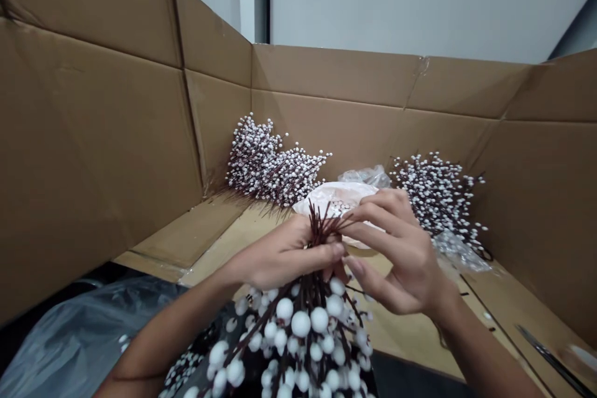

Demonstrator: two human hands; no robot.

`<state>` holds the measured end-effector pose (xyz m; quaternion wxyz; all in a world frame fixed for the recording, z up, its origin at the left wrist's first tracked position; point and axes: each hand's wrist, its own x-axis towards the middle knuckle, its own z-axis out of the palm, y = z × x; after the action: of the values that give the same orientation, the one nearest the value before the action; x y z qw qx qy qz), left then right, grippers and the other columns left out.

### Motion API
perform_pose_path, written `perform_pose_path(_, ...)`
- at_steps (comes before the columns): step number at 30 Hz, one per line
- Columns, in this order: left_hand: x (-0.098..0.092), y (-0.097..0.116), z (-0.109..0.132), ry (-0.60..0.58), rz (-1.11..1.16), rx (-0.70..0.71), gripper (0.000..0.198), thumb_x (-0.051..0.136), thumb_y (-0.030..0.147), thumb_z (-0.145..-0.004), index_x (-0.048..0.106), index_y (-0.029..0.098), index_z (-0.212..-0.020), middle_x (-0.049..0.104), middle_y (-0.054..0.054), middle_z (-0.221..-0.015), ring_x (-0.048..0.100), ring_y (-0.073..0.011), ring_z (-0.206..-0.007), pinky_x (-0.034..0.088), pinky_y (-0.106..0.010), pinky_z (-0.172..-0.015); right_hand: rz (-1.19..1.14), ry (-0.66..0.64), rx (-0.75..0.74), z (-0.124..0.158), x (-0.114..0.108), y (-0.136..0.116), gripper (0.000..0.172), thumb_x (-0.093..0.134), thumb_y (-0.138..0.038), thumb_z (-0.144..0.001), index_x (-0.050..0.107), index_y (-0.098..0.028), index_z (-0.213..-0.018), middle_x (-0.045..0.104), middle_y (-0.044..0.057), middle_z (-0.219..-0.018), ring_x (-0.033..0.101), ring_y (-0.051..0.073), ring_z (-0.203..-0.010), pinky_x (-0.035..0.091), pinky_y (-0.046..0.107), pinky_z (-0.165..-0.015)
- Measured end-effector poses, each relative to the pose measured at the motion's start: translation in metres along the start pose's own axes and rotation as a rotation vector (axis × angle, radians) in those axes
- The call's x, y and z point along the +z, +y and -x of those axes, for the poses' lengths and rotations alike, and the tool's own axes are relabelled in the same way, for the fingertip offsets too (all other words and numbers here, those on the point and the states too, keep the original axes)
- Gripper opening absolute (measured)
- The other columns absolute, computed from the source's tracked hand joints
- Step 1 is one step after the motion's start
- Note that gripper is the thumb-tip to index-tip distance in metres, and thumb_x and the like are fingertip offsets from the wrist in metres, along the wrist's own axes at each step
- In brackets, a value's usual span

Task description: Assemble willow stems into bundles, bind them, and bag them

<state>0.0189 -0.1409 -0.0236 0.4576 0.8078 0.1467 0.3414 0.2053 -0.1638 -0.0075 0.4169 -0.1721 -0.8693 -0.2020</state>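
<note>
My left hand [289, 255] is closed around a bunch of artificial white berry stems [310, 323]. The bunch is upside down: its thin brown stem ends poke up above my fist, and the white berries fan out below. At the top, my right hand [396, 255] has its curled fingertips on the stem ends, with a few stems leaning toward them. My right thumb points at my left thumb, close by the bundle. Whether a separate stem or tie lies in the right fingertips is hard to see.
Cardboard walls [326, 74] enclose the work surface. Piles of white berry stems lie at the back left [275, 165] and right [433, 193]. Between them sits a white plastic bag [310, 199]. Scissors [550, 351] lie at right; a clear plastic sheet [88, 336] is at lower left.
</note>
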Motion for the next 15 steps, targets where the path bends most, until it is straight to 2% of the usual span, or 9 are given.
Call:
perform_pose_path(3, -0.005, -0.012, -0.006, 0.015, 0.155, -0.024, 0.032, 0.056, 0.034, -0.088, 0.057, 0.015, -0.061, 0.062, -0.002, -0.064, 0.056, -0.0109, -0.059, 0.044, -0.022, -0.058, 0.188, 0.052, -0.043, -0.001, 0.007, -0.003, 0.018, 0.051, -0.020, -0.086, 0.066, -0.010, -0.088, 0.065, 0.008, -0.074, 0.048, 0.020, -0.073, 0.034, 0.040, -0.075)
perform_pose_path(6, -0.009, -0.019, -0.012, -0.005, 0.267, -0.037, 0.036, 0.061, 0.036, -0.085, 0.054, 0.015, -0.056, 0.064, -0.003, -0.062, 0.060, -0.0125, -0.060, 0.046, -0.023, -0.060, 0.271, 0.086, -0.043, -0.002, 0.012, -0.003, 0.015, 0.052, -0.017, -0.084, 0.066, -0.010, -0.081, 0.064, 0.008, -0.068, 0.046, 0.020, -0.068, 0.034, 0.038, -0.072)
perform_pose_path(11, -0.007, -0.023, -0.016, 0.026, 0.456, -0.161, 0.036, 0.072, 0.045, -0.074, 0.061, 0.013, -0.062, 0.061, -0.001, -0.053, 0.056, -0.0104, -0.048, 0.041, -0.020, -0.048, 0.240, 0.114, 0.001, 0.001, 0.020, 0.001, 0.016, 0.052, -0.013, -0.082, 0.065, -0.011, -0.073, 0.062, 0.008, -0.064, 0.044, 0.019, -0.063, 0.033, 0.037, -0.066)
perform_pose_path(15, -0.003, -0.031, -0.009, 0.097, 0.522, -0.218, 0.037, 0.077, 0.045, -0.068, 0.064, 0.011, -0.067, 0.064, -0.003, -0.056, 0.058, -0.0113, -0.050, 0.043, -0.020, -0.051, 0.156, 0.115, 0.052, 0.007, 0.029, 0.000, 0.017, 0.049, -0.013, -0.080, 0.064, -0.008, -0.074, 0.062, 0.010, -0.065, 0.044, 0.020, -0.063, 0.031, 0.037, -0.064)
